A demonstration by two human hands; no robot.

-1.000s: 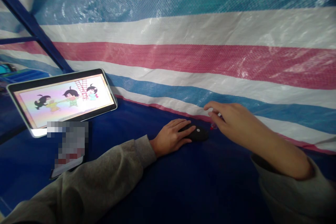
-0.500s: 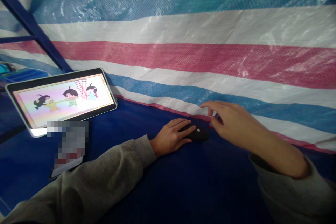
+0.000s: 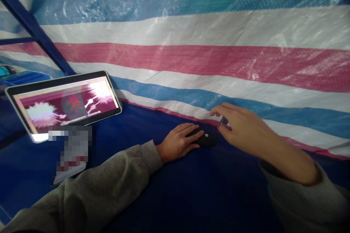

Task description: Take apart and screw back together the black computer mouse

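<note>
My left hand lies on the dark blue surface, its fingers curled around the near end of a small black oval object with a pale dot on top. My right hand hovers just right of that object, thumb and fingers pinched on a tiny piece with a red tip. What that piece is, I cannot make out. Both arms wear grey sleeves.
A tablet leans at the left, showing a dark red cartoon scene. A blurred card or phone lies in front of it. A red, white and blue striped tarp forms the back wall. A blue metal strut crosses the upper left.
My right hand's fingers have closed into a pinch over the small red-tipped piece and shifted slightly left. The tablet picture changed from a pale cartoon scene to a dark red one. The left hand stayed put.
</note>
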